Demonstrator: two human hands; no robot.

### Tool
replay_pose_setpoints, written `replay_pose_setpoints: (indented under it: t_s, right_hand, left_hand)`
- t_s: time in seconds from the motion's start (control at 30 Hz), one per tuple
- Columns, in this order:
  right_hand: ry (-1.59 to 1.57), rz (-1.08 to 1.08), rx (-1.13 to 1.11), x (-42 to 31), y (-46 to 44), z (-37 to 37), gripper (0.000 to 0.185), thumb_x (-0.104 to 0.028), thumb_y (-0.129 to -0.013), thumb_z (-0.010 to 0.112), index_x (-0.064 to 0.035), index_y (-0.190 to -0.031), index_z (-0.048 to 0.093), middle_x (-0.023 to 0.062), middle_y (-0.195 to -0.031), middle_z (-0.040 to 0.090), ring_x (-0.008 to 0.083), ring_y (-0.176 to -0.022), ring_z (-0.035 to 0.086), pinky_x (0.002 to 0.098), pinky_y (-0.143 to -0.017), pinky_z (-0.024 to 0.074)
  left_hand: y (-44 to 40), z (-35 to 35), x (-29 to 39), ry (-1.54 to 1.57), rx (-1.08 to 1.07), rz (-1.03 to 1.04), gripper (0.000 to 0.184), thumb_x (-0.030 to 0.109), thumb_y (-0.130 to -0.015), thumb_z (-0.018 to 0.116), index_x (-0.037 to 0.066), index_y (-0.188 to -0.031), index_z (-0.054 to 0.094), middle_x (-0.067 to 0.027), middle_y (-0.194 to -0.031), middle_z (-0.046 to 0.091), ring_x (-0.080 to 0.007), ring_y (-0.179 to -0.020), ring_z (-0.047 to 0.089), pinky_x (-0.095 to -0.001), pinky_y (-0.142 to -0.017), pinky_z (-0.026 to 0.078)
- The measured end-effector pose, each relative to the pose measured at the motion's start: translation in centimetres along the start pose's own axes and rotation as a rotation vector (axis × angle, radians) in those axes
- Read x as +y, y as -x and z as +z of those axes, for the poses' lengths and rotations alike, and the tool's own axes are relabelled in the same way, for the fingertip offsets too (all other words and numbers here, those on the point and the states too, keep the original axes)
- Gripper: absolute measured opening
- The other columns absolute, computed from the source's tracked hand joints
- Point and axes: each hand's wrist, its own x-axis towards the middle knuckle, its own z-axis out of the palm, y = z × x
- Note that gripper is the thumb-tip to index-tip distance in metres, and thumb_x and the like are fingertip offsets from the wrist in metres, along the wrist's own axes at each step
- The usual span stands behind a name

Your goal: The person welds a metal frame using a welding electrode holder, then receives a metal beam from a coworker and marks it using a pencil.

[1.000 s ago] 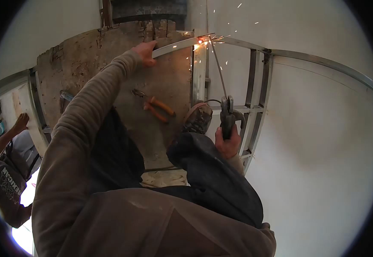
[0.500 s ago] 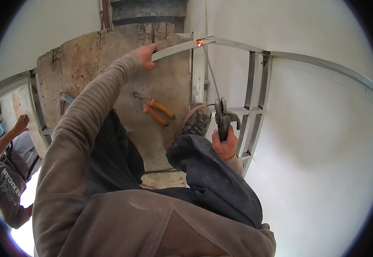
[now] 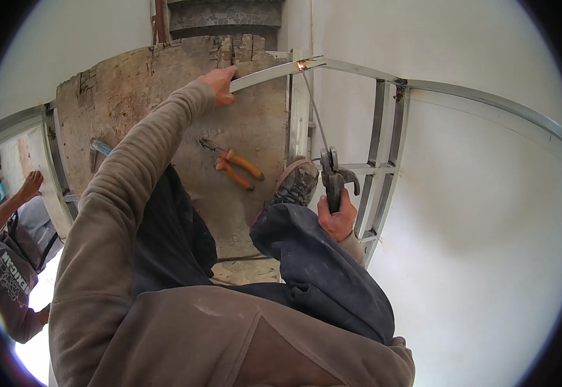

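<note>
My left hand (image 3: 219, 86) grips the near end of a light metal bar (image 3: 261, 77), its fingers wrapped over the edge. In my right hand (image 3: 337, 219) is a welding electrode holder (image 3: 332, 177), with a thin welding rod (image 3: 315, 109) clamped in its jaws. The rod's tip meets the far end of the bar, where a small orange-white glow (image 3: 301, 66) shows at the joint with the metal frame (image 3: 358, 68). Orange-handled pliers (image 3: 237, 169) lie on the worn wooden board (image 3: 165, 84), below my left hand.
A hammer with a blue handle (image 3: 100, 147) lies on the board beside my left sleeve. Metal uprights (image 3: 387, 122) stand along the white wall (image 3: 487, 213) at right. My shoe (image 3: 295, 184) rests near the board's edge. At far left is another person (image 3: 13, 271), one arm raised.
The glow at the joint has turned from red to smaller and yellower. My right hand and the electrode holder have shifted slightly left. My left hand stays on the bar.
</note>
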Motion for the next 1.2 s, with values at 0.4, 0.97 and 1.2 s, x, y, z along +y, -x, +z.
replay_pose_setpoints:
  t_s: [0.4,0.97,1.2]
  right_hand:
    - [-0.073,0.013,0.04,0.3,0.1,-0.2,0.019,-0.01,-0.083,0.067,0.0008,-0.095,0.058,0.0131,-0.065,0.06,0.0233,-0.053,0.06,0.0335,-0.052,0.0463]
    - [-0.009,0.036,-0.011,-0.4,-0.3,-0.2,0.019,-0.009,-0.082,0.066,-0.0007,-0.098,0.059,0.0134,-0.067,0.06,0.0237,-0.054,0.06,0.034,-0.053,0.0469]
    - [-0.035,0.011,0.047,0.3,-0.3,0.1,0.019,-0.012,-0.083,0.067,-0.0007,-0.095,0.059,0.0128,-0.064,0.058,0.0249,-0.052,0.059,0.0349,-0.051,0.046]
  left_hand:
    - [0.3,0.7,-0.6,0.098,0.063,0.072,0.041,0.017,-0.074,0.065,0.001,-0.11,0.051,-0.0247,-0.1,0.063,-0.0434,-0.098,0.059,-0.0473,-0.083,0.047]
    - [0.6,-0.5,0.7,0.002,-0.04,-0.05,0.048,0.022,-0.077,0.065,0.007,-0.122,0.052,-0.0178,-0.12,0.061,-0.0364,-0.114,0.057,-0.0447,-0.095,0.046]
    - [0.3,0.2,-0.4,0.107,0.015,0.048,0.047,0.018,-0.074,0.066,0.002,-0.115,0.05,-0.0239,-0.107,0.061,-0.0419,-0.105,0.057,-0.0465,-0.088,0.046]
